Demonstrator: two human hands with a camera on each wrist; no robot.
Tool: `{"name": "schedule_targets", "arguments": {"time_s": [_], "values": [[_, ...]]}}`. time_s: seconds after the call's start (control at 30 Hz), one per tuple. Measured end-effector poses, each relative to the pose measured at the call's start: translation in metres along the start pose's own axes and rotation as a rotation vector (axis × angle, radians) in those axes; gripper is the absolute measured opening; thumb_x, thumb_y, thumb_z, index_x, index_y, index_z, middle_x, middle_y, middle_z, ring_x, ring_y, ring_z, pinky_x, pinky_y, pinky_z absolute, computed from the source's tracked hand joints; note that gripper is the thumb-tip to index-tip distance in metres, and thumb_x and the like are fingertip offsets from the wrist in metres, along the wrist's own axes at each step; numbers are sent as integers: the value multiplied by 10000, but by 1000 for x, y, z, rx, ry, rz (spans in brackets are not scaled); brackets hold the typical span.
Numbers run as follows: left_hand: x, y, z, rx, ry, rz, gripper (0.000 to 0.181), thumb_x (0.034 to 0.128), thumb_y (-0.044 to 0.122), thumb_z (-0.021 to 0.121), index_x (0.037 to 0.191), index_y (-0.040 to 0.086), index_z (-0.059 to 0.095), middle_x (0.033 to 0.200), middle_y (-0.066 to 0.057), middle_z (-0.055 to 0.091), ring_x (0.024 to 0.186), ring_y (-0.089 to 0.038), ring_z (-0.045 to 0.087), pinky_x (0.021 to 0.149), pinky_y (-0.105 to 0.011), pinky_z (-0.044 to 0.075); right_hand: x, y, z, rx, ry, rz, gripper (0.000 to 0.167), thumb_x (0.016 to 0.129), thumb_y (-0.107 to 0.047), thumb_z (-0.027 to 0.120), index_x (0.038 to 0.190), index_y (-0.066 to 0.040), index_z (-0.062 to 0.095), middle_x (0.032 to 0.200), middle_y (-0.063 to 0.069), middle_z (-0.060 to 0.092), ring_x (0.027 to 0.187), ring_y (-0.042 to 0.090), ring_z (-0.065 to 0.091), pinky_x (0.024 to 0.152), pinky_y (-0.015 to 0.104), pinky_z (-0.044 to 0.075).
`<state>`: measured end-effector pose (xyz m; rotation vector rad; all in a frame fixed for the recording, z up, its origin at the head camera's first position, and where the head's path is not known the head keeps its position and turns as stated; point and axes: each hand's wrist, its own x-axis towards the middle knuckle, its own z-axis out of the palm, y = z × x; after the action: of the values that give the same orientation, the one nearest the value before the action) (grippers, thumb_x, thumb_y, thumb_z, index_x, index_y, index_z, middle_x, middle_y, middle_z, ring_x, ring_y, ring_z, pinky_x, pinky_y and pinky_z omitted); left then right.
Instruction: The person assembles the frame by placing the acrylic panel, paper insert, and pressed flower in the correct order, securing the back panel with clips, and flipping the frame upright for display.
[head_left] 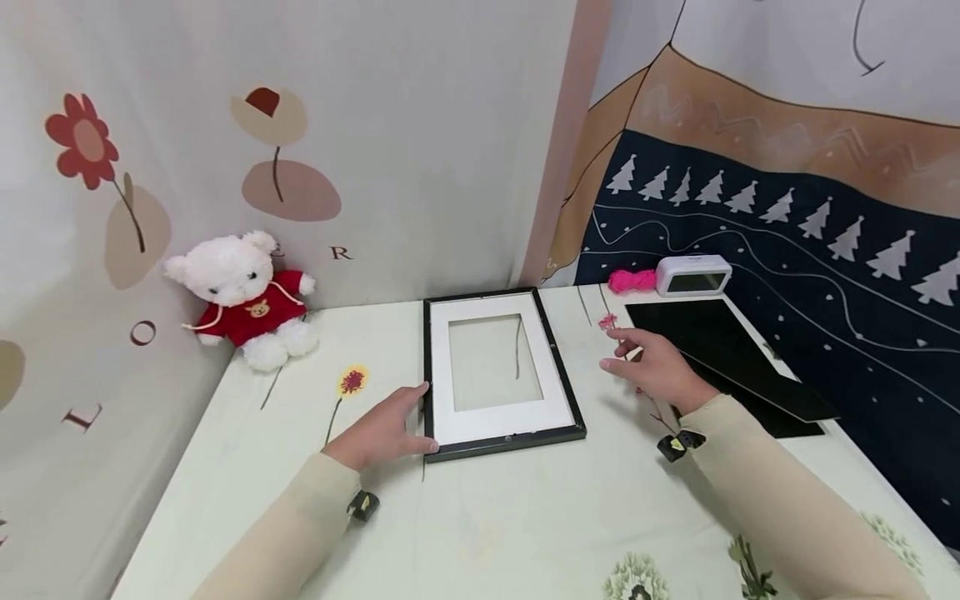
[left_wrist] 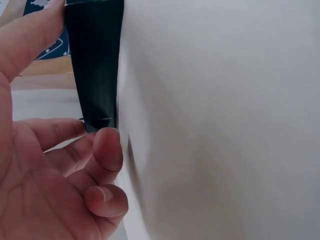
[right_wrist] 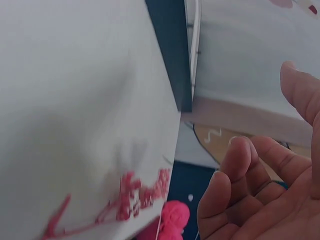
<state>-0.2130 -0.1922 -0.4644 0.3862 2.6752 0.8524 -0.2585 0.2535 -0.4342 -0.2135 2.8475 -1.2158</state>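
Note:
A black picture frame (head_left: pixel 504 450) with a white inner border lies flat on the table, its middle window see-through. Along its left side, my left hand (head_left: pixel 384 432) touches the edge, thumb by the near-left corner and fingertips farther up. The left wrist view shows the frame's dark side (left_wrist: pixel 97 65) against the thumb and fingers of that hand. My right hand (head_left: pixel 654 365) hovers to the right of the frame, apart from it, fingers loosely bent and holding nothing. In the right wrist view, the frame's side (right_wrist: pixel 170 55) stands beyond this hand.
Black flat boards (head_left: pixel 720 333) lie overlapping at the right. Behind them are a pink yarn bundle (head_left: pixel 632 281) and a white digital clock (head_left: pixel 693 276). A white teddy bear (head_left: pixel 258 304) in a red sweater sits at the back left. Flowers are printed on the tablecloth (head_left: pixel 480 525).

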Motion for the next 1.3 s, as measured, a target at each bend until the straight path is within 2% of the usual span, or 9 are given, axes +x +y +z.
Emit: {"name": "schedule_targets", "arguments": {"time_s": [0.07,0.27,0.33,0.53,0.8,0.97,1.3], "values": [[1,-1,1,1,-2,10,1045,831,348,910,1639,16,337,1620,-219,432,1482,-395,445,1221,-561,373,-2,4,-4,-1,10,7,628,970,-234,786,1502,-3,545,1152,209,650,809,271,633,598,327,577],[1,-2,6,-8,-9,8,1030,828,347,912,1640,44,355,1623,-197,433,1491,-379,438,1224,-564,369,-5,11,-12,-64,49,15,619,970,-254,788,1487,-5,555,1125,191,662,945,307,587,732,294,538],[1,-2,7,-10,-10,4,1029,828,341,912,1641,45,354,1622,-197,434,1490,-380,439,1224,-565,369,-5,12,-13,-68,53,24,631,973,-253,785,1499,-4,542,1129,187,655,962,307,573,736,286,536],[0,-2,6,-15,-6,-6,1033,831,315,910,1649,51,338,1629,-190,429,1496,-368,434,1230,-549,366,-5,18,-19,-81,55,11,630,974,-235,783,1502,8,538,1109,173,642,931,282,572,718,253,536],[-1,0,2,-2,4,-6,1032,838,315,903,1653,51,327,1631,-194,425,1497,-371,434,1227,-554,370,-2,30,-34,-117,62,-12,565,978,-209,774,1463,10,583,1001,132,648,871,270,568,695,260,523],[-2,-1,1,-14,0,3,1027,848,322,893,1656,52,319,1641,-188,415,1512,-365,415,1233,-552,360,-9,37,-42,-133,21,-6,492,981,-188,767,1415,0,632,956,108,650,845,256,561,659,252,515],[-5,1,1,-43,-14,2,1024,859,317,888,1659,49,307,1648,-195,401,1522,-381,395,1230,-570,356,-32,49,-53,-180,-137,28,435,963,-181,787,1367,-50,693,969,69,635,844,234,551,642,262,513]]}}
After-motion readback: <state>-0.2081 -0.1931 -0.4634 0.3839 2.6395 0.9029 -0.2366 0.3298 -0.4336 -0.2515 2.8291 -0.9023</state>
